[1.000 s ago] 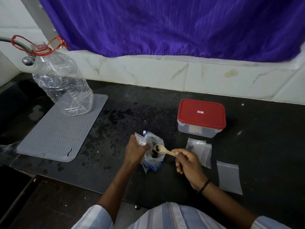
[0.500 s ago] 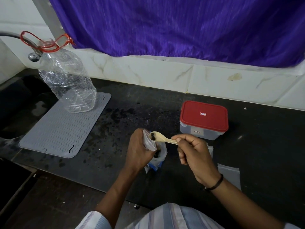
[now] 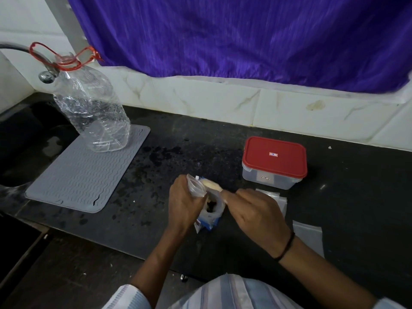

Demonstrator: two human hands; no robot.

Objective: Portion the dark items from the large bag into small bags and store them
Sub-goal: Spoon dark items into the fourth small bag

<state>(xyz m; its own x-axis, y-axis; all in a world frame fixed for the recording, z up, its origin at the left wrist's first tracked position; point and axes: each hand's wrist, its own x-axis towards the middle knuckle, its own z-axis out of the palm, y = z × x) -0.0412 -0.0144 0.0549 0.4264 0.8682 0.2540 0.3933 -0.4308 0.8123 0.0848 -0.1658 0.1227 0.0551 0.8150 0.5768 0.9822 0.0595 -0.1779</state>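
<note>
My left hand (image 3: 184,202) grips a small clear bag (image 3: 196,186) at its mouth, and seems to steady the large blue-and-white bag (image 3: 210,216) below it. Dark items (image 3: 210,207) show inside the large bag. My right hand (image 3: 256,211) holds the handle of a pale wooden spoon (image 3: 211,185). The spoon's bowl is turned over against the small bag's mouth, its back facing up. Its contents are hidden.
A clear box with a red lid (image 3: 274,160) stands behind my right hand. Empty small bags (image 3: 308,237) lie to the right on the black counter (image 3: 356,197). A grey mat (image 3: 84,172) with a big plastic bottle (image 3: 89,112) sits left, beside a sink (image 3: 20,139).
The spoon rose out of the large bag carrying dark items, moved left to the small bag's mouth, and has now turned over there. My left hand kept its hold on the bags.
</note>
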